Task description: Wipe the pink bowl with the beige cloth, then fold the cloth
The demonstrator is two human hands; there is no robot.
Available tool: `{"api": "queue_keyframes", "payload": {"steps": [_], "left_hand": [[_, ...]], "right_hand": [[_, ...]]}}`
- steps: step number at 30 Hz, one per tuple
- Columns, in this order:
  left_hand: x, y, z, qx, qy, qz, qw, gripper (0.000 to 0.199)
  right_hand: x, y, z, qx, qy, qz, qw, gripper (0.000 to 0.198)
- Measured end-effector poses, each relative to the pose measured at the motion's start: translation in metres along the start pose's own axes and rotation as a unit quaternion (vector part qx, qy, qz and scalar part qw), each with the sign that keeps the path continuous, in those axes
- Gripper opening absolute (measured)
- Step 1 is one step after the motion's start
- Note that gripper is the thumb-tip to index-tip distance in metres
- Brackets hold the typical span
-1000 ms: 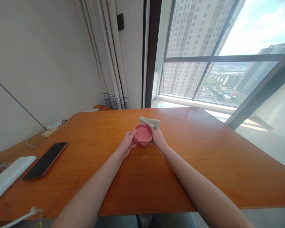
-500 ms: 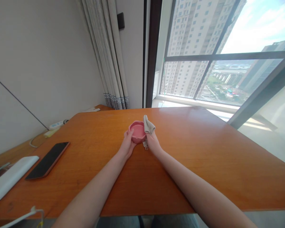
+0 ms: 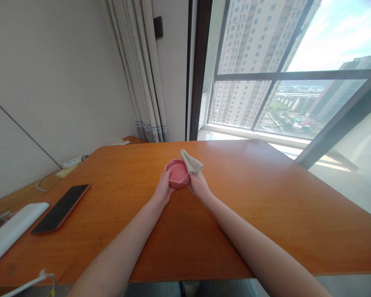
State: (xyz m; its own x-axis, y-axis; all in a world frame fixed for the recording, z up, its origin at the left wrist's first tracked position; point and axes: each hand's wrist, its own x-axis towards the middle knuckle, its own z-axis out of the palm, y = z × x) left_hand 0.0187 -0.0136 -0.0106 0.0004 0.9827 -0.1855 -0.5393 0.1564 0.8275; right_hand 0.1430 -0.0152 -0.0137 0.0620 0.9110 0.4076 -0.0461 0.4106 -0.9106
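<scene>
A pink bowl (image 3: pixel 179 178) with a wavy rim is held over the middle of the table, its inside facing up towards me. My left hand (image 3: pixel 163 188) grips its left side, thumb over the rim and fingers underneath. A beige cloth (image 3: pixel 191 163) is in my right hand (image 3: pixel 199 185), pressed against the bowl's right side. One end of the cloth sticks up past the far rim, and a small part hangs below the hand. The right fingers are mostly hidden behind cloth and bowl.
On the left of the wooden table (image 3: pixel 250 206) lie a black phone (image 3: pixel 61 209) and a white power bank-like slab (image 3: pixel 17 231). A white cable (image 3: pixel 26 284) crosses the near left corner. A power strip (image 3: pixel 72 161) rests by the wall, and a window stands beyond the table.
The bowl has shifted slightly left and tilted a little. The cloth now lies across its right rim with its tip further left. Both hands keep their hold.
</scene>
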Motion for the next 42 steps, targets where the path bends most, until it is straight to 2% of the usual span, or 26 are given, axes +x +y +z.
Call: {"api": "queue_keyframes", "payload": {"steps": [3, 6, 11, 15, 17, 20, 22, 25, 27, 30, 33, 37, 39, 42], "left_hand": [[-0.003, 0.0, 0.002, -0.011, -0.021, 0.025, 0.999, 0.038], [-0.01, 0.001, 0.005, 0.03, -0.056, -0.026, 0.998, 0.044], [-0.015, 0.006, 0.006, 0.066, -0.101, -0.096, 0.988, 0.047], [-0.01, 0.008, 0.005, 0.044, -0.056, -0.079, 0.994, 0.04], [-0.007, 0.008, 0.005, 0.003, -0.028, -0.056, 0.998, 0.037], [-0.004, 0.005, 0.003, -0.038, -0.01, -0.041, 0.998, 0.037], [-0.003, 0.003, 0.002, -0.032, -0.024, -0.042, 0.998, 0.039], [-0.007, 0.002, 0.002, 0.005, -0.065, -0.064, 0.996, 0.044], [-0.01, 0.003, 0.003, 0.024, -0.093, -0.084, 0.992, 0.048], [-0.013, 0.005, 0.004, 0.039, -0.126, -0.112, 0.985, 0.052], [-0.013, 0.006, 0.004, 0.043, -0.104, -0.102, 0.988, 0.047], [-0.009, 0.005, 0.003, 0.007, -0.06, -0.055, 0.997, 0.038], [-0.006, 0.004, 0.002, -0.013, -0.031, -0.03, 0.999, 0.037], [-0.003, 0.003, 0.001, -0.038, 0.013, 0.001, 0.999, 0.038]], "right_hand": [[-0.003, -0.004, 0.002, -0.017, 0.036, -0.015, 0.999, 0.054], [0.002, -0.007, -0.009, -0.004, 0.043, -0.027, 0.999, 0.05], [0.015, -0.012, -0.026, 0.02, 0.002, 0.032, 0.999, 0.042], [0.011, -0.018, -0.015, 0.02, -0.038, -0.006, 0.999, 0.043], [0.004, -0.019, -0.006, 0.011, -0.018, -0.022, 1.0, 0.047], [-0.005, -0.017, 0.003, -0.008, 0.021, -0.004, 1.0, 0.054], [-0.007, -0.015, 0.003, -0.011, 0.038, 0.005, 0.999, 0.055], [-0.004, -0.015, -0.004, -0.002, 0.044, -0.019, 0.999, 0.053], [0.001, -0.016, -0.01, 0.015, 0.031, -0.034, 0.999, 0.048], [0.007, -0.012, -0.017, 0.043, 0.002, -0.019, 0.999, 0.042], [0.01, -0.002, -0.019, 0.068, 0.021, 0.035, 0.997, 0.039], [0.013, 0.015, -0.015, 0.136, 0.091, 0.157, 0.974, 0.046], [0.011, 0.021, -0.009, 0.152, 0.071, 0.173, 0.97, 0.048], [0.006, 0.025, 0.0, 0.127, 0.03, 0.156, 0.979, 0.051]]}}
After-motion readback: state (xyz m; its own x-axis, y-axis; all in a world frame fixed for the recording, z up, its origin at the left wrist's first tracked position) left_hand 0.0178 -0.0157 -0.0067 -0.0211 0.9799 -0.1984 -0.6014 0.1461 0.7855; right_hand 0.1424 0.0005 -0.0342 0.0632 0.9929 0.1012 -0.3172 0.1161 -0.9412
